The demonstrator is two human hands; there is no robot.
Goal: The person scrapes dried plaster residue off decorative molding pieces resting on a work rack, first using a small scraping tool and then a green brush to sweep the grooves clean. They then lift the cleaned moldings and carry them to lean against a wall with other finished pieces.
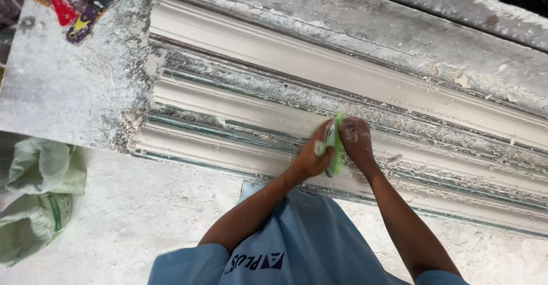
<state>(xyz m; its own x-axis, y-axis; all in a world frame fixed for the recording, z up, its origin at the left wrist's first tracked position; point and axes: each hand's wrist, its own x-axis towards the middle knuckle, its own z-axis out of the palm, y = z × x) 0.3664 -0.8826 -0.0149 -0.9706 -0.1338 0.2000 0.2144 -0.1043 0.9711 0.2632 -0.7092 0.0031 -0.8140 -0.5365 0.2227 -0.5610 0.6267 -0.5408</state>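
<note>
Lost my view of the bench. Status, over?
Left hand and right hand both grip green scraper. Scraper on white plaster moulding. Plaster shavings alongside.

Plaster moulding strips [319,62]: off-white, matte. Mould channels [240,85] between them: grey with dark green edges, flecked white. Scraper [338,145]: bright green. Workbench [74,85]: grey, white-dusted. Sack [34,196]: pale green. Shirt [297,245]: light blue, dark lettering.
</note>
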